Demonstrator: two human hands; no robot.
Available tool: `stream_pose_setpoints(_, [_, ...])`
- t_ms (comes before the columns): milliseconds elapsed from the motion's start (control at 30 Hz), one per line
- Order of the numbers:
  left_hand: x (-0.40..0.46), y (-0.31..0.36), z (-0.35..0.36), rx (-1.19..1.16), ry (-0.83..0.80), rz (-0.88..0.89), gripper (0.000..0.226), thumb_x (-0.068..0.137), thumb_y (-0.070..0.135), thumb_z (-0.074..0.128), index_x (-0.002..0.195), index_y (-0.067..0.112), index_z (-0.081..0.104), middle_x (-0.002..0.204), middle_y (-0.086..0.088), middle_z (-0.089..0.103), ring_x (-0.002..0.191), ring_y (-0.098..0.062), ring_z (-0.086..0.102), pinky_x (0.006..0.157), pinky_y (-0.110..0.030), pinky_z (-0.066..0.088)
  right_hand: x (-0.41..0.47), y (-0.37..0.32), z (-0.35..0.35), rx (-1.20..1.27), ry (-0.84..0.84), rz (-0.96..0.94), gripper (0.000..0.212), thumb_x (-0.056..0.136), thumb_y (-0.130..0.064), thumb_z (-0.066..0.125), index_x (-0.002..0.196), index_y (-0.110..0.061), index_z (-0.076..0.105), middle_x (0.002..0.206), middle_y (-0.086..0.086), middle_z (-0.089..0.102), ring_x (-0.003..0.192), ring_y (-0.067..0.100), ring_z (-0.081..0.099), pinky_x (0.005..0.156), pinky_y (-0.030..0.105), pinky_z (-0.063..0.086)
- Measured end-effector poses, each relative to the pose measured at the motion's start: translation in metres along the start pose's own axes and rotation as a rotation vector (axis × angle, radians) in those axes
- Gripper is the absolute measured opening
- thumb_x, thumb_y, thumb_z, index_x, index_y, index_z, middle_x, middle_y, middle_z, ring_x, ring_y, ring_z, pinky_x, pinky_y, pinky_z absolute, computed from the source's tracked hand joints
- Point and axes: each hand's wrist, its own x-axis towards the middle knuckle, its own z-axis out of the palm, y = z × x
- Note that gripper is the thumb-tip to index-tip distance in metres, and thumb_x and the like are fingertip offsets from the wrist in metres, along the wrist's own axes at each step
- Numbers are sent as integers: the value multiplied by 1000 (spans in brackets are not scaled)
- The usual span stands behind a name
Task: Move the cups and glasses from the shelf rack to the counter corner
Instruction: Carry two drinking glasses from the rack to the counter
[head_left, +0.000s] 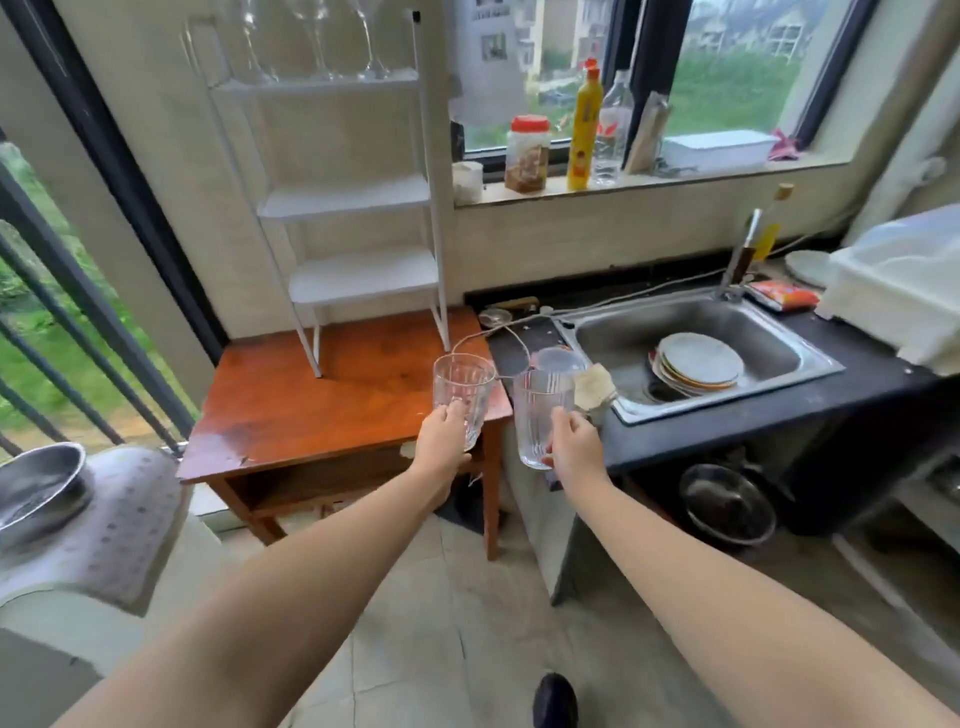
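Observation:
My left hand (441, 436) grips a clear ribbed glass (464, 387) by its lower half, held upright above the right edge of the wooden table (291, 415). My right hand (574, 441) grips a taller clear ribbed glass (540, 410), upright, over the near left corner of the dark counter (675, 441). The white shelf rack (358, 202) stands on the table against the wall. Its top shelf carries several stemmed wine glasses (322, 41); the three lower shelves show nothing. Another clear cup (558, 359) stands on the counter just behind the taller glass.
A steel sink (613, 332) with stacked plates (698, 361) is set in the counter, a white dish tub (898, 291) to its right. Bottles and a jar line the windowsill (587, 135). A metal bowl (41, 483) rests on a padded seat at left.

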Motion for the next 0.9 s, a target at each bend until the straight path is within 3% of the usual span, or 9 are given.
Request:
stream_pose_setpoints(167, [-43, -44, 63, 51, -171, -87, 35, 99, 29, 35, 92, 6, 60, 81, -6, 49, 81, -20, 48, 78, -36, 44, -33, 62, -79, -63, 197, 110, 43, 98, -28, 39, 57, -15, 42, 58, 4, 45, 69, 28, 49, 74, 43, 47])
stream_pose_setpoints(267, [-69, -59, 104, 100, -285, -117, 28, 99, 29, 35, 99, 10, 56, 93, -6, 48, 85, -18, 47, 74, -33, 46, -52, 88, -127, -61, 310, 152, 43, 99, -28, 37, 58, -14, 39, 59, 6, 46, 70, 26, 50, 71, 36, 43])
stream_pose_setpoints(400, [-111, -74, 174, 169, -444, -102, 31, 99, 29, 34, 105, 9, 57, 99, -8, 50, 88, -20, 50, 72, -33, 47, -80, 120, -205, -40, 479, 232, 42, 98, -28, 39, 57, -16, 38, 58, 4, 44, 70, 26, 49, 74, 43, 48])
stream_pose_setpoints(500, [-142, -81, 226, 215, -541, -100, 27, 98, 29, 35, 99, 12, 57, 98, -7, 52, 92, -22, 52, 75, -34, 48, -100, 138, -259, -34, 577, 301, 42, 98, -29, 39, 59, -15, 39, 61, 7, 47, 70, 27, 52, 73, 39, 48])
stream_pose_setpoints(667, [-213, -81, 329, 259, -679, -81, 27, 96, 29, 37, 78, 16, 51, 82, -2, 47, 84, -19, 48, 75, -34, 48, -132, 164, -373, -24, 708, 339, 42, 98, -29, 39, 57, -17, 41, 60, 7, 48, 70, 27, 53, 79, 47, 52])
stream_pose_setpoints(900, [-316, -76, 470, 275, -822, -25, 26, 96, 25, 37, 80, 13, 54, 76, -3, 50, 66, -13, 48, 56, -25, 45, -171, 192, -535, -25, 843, 331, 44, 99, -33, 38, 58, -16, 38, 63, 10, 47, 68, 26, 50, 71, 43, 49])
